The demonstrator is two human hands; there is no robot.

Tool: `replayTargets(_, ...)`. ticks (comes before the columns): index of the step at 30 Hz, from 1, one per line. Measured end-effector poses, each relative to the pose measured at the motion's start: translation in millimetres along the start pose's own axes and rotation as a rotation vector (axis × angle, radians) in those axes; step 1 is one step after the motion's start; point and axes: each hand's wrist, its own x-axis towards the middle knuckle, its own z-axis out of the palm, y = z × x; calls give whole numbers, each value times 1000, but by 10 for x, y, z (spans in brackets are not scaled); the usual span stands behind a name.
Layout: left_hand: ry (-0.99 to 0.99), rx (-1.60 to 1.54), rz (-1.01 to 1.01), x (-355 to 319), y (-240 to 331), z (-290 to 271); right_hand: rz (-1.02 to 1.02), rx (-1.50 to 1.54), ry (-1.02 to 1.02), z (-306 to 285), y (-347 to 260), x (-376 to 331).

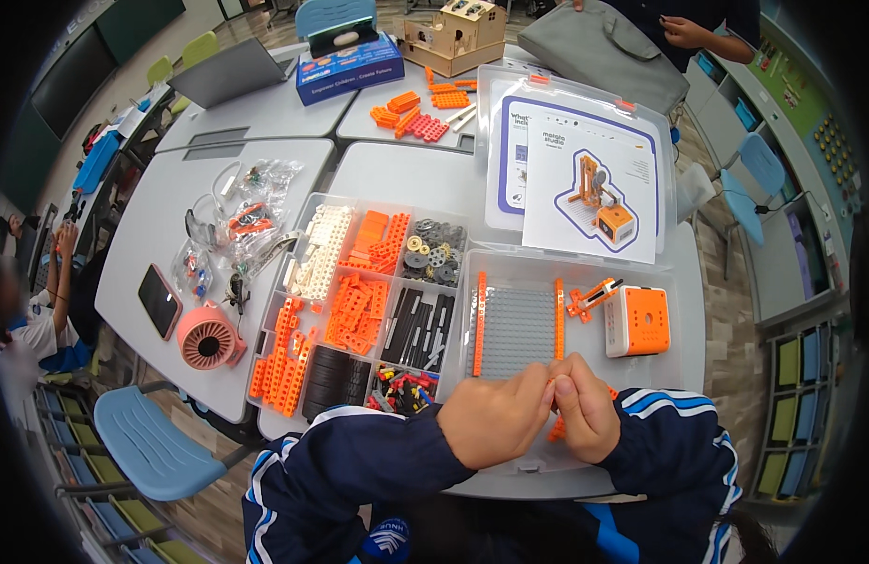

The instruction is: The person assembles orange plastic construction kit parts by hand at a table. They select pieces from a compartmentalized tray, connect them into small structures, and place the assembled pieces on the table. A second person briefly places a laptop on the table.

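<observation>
My left hand (pixel 495 414) and my right hand (pixel 589 414) meet over the front of a clear plastic tray (pixel 660 374). Both are closed, their fingertips pinched together; a speck of orange shows between them, but most of what they hold is hidden. Orange studded pieces (pixel 556 430) peek out below my right hand. Just beyond the hands lies a grey studded baseplate (pixel 517 329) with an orange beam (pixel 480 324) along its left side and another beam (pixel 559 320) along its right. To the right are a small orange-and-black assembly (pixel 592 298) and a white-and-orange box-shaped block (pixel 638 321).
Left of the tray stands a compartment box (pixel 333 270) of sorted beams, gears, axles and tyres. A phone (pixel 159 301), a pink fan (pixel 209 338) and bagged parts (pixel 256 221) lie farther left. The tray's lid carries a printed sheet (pixel 594 193). Another person's hand (pixel 683 33) is at the far right.
</observation>
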Motion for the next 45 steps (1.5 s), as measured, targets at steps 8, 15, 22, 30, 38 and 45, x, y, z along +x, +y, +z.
replayTargets(8,14,18,6,0,1,10,-31,-32,-25,-13,29,-7)
replayTargets(15,80,-180,-87,24,3,-31,80,100,-36,-70,72,-9)
replayTargets(22,65,-258,-3,42,-3,-88,162,301,-18,-106,102,15)
replayTargets(30,44,-276,-24,24,-44,-54,95,207,-111,-133,2,23)
replayTargets(38,60,-268,-26,7,-60,-25,149,182,-137,-166,-87,39)
replayTargets(45,67,-265,-7,-8,-73,-8,158,191,-99,-121,-108,62)
